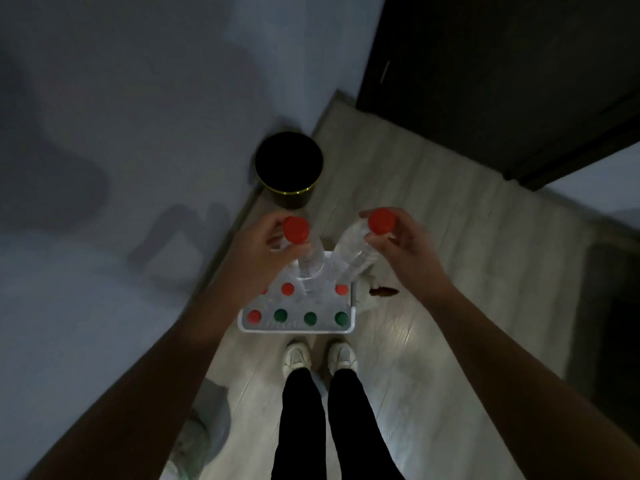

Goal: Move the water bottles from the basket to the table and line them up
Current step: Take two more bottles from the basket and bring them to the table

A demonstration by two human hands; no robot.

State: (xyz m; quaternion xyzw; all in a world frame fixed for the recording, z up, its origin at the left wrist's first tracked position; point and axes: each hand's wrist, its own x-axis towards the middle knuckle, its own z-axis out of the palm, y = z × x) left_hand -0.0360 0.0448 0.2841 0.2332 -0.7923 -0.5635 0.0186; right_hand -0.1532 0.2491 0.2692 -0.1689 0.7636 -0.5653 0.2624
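A white basket (298, 329) stands on the floor just in front of my feet. Several clear water bottles stand upright in it, some with red caps (287, 289), some with green caps (310, 318). My left hand (258, 258) grips a red-capped bottle (311, 259) by its neck, lifted above the basket. My right hand (403, 245) holds a second red-capped bottle (353, 252) by its neck, tilted with its base toward the basket. The pale table surface (86, 289) lies to the left.
A black bin (289, 168) with a yellow band stands beyond the basket by the table edge. A dark door (502, 81) is at the upper right. A small brown scrap (382, 291) lies on the wooden floor. A plastic bag (197, 434) sits lower left.
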